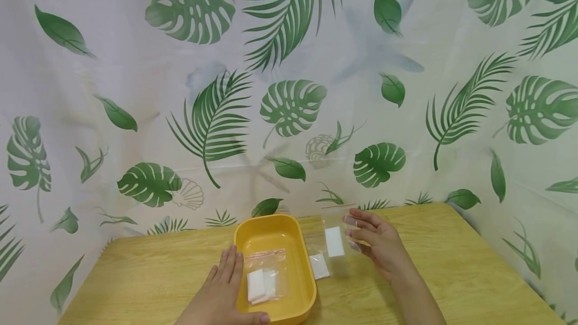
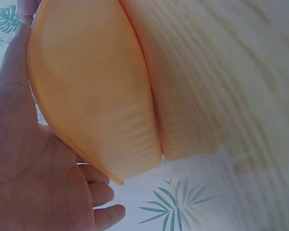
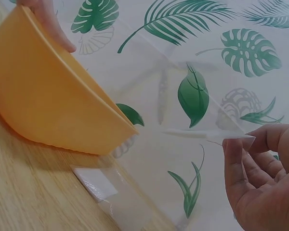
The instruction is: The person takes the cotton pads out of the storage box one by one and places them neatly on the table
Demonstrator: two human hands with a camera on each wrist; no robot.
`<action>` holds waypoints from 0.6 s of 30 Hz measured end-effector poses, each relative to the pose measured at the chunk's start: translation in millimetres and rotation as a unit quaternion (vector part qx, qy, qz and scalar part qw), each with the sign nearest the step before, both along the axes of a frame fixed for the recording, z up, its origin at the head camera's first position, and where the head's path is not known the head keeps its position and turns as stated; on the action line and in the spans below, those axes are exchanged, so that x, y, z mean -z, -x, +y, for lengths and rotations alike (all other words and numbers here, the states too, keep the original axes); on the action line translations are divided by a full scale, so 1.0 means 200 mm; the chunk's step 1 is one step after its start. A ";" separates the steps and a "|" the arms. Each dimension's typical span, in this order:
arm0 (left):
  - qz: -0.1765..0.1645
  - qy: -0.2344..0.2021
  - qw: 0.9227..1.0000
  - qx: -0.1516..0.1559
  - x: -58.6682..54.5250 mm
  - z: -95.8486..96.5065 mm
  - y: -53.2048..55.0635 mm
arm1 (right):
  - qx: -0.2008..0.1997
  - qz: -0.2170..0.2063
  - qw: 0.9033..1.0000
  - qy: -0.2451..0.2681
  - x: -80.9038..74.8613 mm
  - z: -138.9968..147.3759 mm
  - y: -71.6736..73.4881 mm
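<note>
My left hand [image 1: 217, 287] lies with straight fingers along the left rim of a yellow plastic bin [image 1: 309, 270], thumb over the near end. In the left wrist view its palm and fingers rest against the bin's edge [image 2: 50, 127]. To the right of the bin, my right hand [image 1: 384, 247] pinches the side of a clear plastic bag with a white rectangle [image 1: 334, 241] in it. The right wrist view shows this bag [image 3: 197, 134] nearly edge-on, raised above the table, between thumb and fingers. Inside the bin lie clear zip bags with white pieces [image 1: 256, 286].
Another clear bag with a white square [image 1: 320, 267] lies on the wood-grain table [image 1: 451, 275], close by the bin's right side and partly behind the held bag. A leaf-patterned curtain [image 1: 289, 54] stands right behind the table's far edge.
</note>
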State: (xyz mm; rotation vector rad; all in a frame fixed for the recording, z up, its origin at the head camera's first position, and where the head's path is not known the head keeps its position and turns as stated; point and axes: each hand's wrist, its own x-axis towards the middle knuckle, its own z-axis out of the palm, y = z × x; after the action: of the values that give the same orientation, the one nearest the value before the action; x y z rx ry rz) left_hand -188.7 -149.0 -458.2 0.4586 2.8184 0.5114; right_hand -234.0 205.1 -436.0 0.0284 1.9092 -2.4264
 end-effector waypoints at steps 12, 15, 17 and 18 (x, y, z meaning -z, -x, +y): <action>-0.008 0.003 1.000 -0.006 0.00 0.00 0.01 | 0.007 -0.004 1.000 0.001 0.02 0.04 0.02; -0.011 0.005 1.000 -0.008 0.00 0.00 0.01 | 0.003 -0.006 1.000 0.002 0.03 0.05 0.02; -0.016 0.006 1.000 -0.009 -0.01 0.00 0.00 | 0.002 -0.008 1.000 0.004 0.04 0.05 0.02; -0.019 0.006 1.000 -0.010 -0.01 0.00 0.00 | 0.002 -0.010 1.000 0.005 0.04 0.06 0.02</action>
State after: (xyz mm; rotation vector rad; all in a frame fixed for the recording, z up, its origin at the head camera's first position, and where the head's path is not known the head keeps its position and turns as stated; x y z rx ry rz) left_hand -189.6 -148.4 -456.2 0.4135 2.7918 0.5021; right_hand -238.9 216.6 -443.9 0.0550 1.8916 -2.4282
